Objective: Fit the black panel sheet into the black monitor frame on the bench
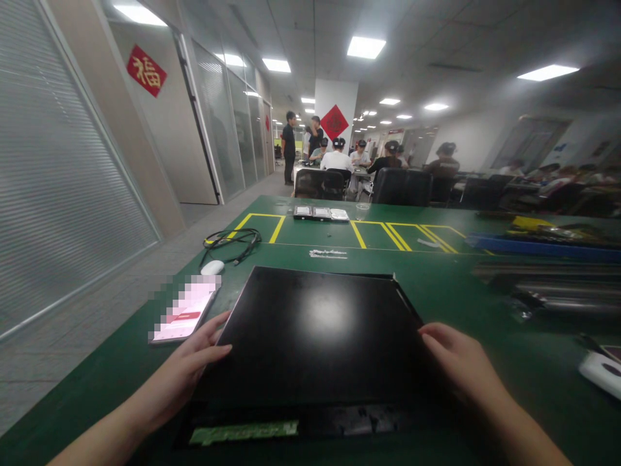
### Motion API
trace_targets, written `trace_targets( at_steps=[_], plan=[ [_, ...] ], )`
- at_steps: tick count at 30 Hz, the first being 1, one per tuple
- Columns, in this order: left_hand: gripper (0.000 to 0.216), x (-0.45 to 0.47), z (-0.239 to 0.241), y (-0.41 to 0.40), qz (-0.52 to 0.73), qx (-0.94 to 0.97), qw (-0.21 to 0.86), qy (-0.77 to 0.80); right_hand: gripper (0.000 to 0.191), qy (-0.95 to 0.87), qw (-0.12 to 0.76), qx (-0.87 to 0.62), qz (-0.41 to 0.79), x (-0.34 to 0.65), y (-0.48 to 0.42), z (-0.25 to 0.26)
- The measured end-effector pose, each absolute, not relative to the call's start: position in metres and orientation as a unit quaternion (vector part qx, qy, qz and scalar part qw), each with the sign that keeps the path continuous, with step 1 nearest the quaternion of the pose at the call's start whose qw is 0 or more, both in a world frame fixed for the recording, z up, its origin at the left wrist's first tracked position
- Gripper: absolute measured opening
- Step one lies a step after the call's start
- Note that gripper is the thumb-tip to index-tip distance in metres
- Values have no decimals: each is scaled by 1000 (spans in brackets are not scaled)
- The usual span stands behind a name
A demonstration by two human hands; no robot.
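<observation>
A black flat display panel (291, 336), glossy enough to mirror a ceiling light, lies in front of me over the green table. My left hand (201, 353) grips its left edge, with the thumb on top and the fingers at the side. At the right edge my right hand (453, 353) pinches the panel, most of its fingers hidden from view. Along the near side runs a dark strip with a green circuit board (242, 432). Beside my left hand lies a phone (187, 317) with a lit, partly blurred screen.
A white mouse (212, 268) and a coiled black cable (233, 243) lie at the left. Several hard drives (321, 213) sit at the table's far edge. On the right are a blue tray (543, 246), metal parts (557, 294) and a white device (601, 372). People sit beyond.
</observation>
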State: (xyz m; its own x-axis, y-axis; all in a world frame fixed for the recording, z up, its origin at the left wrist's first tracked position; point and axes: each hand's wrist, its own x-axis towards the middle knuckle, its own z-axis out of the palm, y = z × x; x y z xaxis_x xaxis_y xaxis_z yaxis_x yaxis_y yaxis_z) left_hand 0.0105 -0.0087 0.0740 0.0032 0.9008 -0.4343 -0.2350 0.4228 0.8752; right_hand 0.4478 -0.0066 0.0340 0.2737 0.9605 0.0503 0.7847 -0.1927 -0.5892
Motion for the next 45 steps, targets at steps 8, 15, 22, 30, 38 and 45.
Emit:
trace_targets(
  at_steps=[8, 15, 22, 30, 38, 45],
  plan=[
    [86, 11, 75, -9, 448, 306, 643, 541, 29, -575, 270, -754, 169, 448, -8, 34],
    [85, 11, 75, -8, 441, 308, 638, 552, 29, -581, 268, -752, 159, 448, -7, 35],
    [89, 11, 74, -8, 451, 306, 633, 550, 29, -585, 280, -747, 147, 447, -8, 36],
    [96, 12, 70, -7, 463, 314, 652, 511, 28, -587, 268, -749, 153, 451, -7, 32],
    [98, 11, 69, -7, 457, 314, 652, 517, 29, -589, 272, -747, 145, 448, -8, 36],
    [102, 12, 70, -7, 463, 307, 650, 518, 29, -591, 272, -745, 146, 450, -7, 33]
  ],
)
